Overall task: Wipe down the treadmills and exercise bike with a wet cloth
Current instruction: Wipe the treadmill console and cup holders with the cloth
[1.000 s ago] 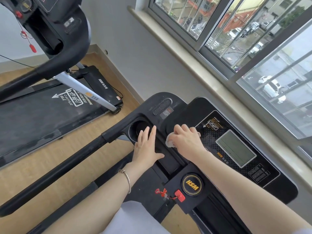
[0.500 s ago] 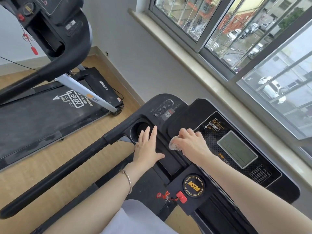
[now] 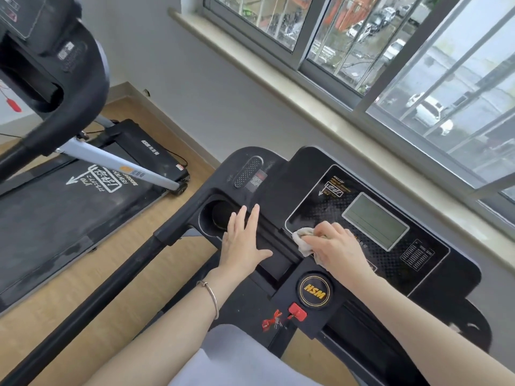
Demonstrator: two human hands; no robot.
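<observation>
Sliding window point(image 3: 348, 37) runs along the top right, grey frame, with bars outside the glass. Beige sill point(image 3: 334, 112) directly under it, along the full length. White car point(image 3: 429, 112) parked on the street beyond, other cars further up, blurred. Pale wall point(image 3: 195, 79) below the sill. Wood floor point(image 3: 111, 257), with a skirting board point(image 3: 172, 128) at its far edge. Pale grey fabric point(image 3: 237, 358) at the bottom of the view.

glossy black plastic console point(image 3: 434, 277), crumpled pale cloth point(image 3: 303, 240), matt wood-look floor point(image 3: 92, 277)
</observation>
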